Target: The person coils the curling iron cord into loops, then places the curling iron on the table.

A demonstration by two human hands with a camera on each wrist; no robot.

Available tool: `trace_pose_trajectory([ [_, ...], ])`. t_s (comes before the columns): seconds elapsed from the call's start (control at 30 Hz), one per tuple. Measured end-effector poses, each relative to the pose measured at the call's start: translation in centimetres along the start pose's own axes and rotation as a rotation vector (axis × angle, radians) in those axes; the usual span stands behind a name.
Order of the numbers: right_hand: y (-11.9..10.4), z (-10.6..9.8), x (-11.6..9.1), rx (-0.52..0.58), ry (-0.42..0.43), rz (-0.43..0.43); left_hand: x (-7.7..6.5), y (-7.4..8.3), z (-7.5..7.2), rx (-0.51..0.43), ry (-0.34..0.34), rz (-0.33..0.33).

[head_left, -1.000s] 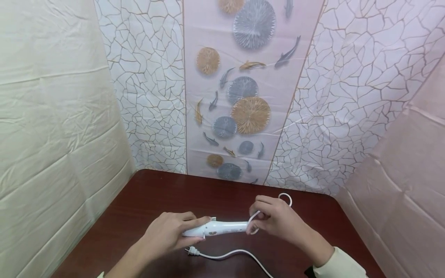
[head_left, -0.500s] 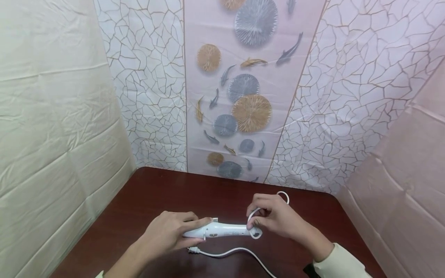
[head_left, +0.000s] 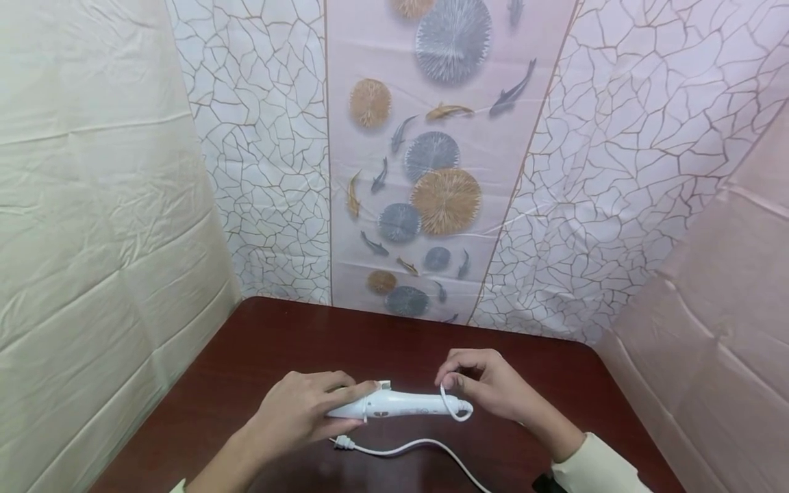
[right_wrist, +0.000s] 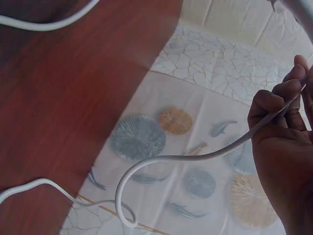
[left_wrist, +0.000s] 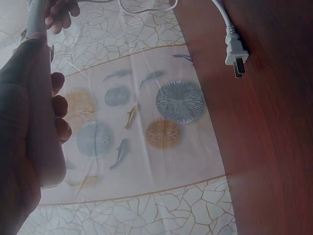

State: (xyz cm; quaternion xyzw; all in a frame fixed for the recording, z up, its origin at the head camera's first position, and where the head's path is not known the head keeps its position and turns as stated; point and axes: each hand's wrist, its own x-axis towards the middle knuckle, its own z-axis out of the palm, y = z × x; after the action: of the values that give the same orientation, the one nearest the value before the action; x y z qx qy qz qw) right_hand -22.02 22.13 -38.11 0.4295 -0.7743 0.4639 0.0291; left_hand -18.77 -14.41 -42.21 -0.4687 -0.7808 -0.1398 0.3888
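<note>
Left grip (head_left: 302,404): holds the smooth, tapered white wand (head_left: 409,404) | Right grip (head_left: 493,387): pinches the thin, looping cord (right_wrist: 181,157) | Two-pronged plug (left_wrist: 236,55): lies on the reddish, glossy desk (head_left: 345,342)

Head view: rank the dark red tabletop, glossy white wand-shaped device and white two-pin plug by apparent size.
Largest first:
1. Dark red tabletop
2. White wand-shaped device, partly hidden by the left hand
3. White two-pin plug

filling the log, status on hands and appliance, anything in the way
Left hand grips white appliance. Right hand pinches its cord. Plug on table, seemingly not blocking.
</note>
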Motion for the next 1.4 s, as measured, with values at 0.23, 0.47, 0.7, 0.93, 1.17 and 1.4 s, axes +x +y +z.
trace_pose_trajectory([
  [0.23, 1.2, 1.1, -0.8, 0.102, 0.007, 0.083, 0.3, 0.1, 0.1, 0.022, 0.031, -0.007],
  [0.47, 2.3, 2.7, -2.1, 0.035, 0.064, 0.189, 0.7, -0.1, 0.1, 0.064, 0.051, -0.014],
  [0.7, 2.0, 4.2, -3.7, -0.132, 0.123, 0.230, 0.9, -0.3, 0.1, 0.093, 0.039, -0.028],
  [0.93, 0.8, 5.3, -4.3, -0.446, 0.261, 0.034, 1.0, -0.5, 0.1, 0.091, 0.017, -0.055],
  [1.17, -0.6, 5.9, -5.3, -0.729, 0.293, -0.126, 1.4, -0.7, 0.2, 0.081, -0.031, -0.080],
  [1.4, -1.8, 5.9, -5.9, -0.978, 0.244, -0.420, 1.5, -0.7, 0.4, 0.091, -0.079, -0.104],
])
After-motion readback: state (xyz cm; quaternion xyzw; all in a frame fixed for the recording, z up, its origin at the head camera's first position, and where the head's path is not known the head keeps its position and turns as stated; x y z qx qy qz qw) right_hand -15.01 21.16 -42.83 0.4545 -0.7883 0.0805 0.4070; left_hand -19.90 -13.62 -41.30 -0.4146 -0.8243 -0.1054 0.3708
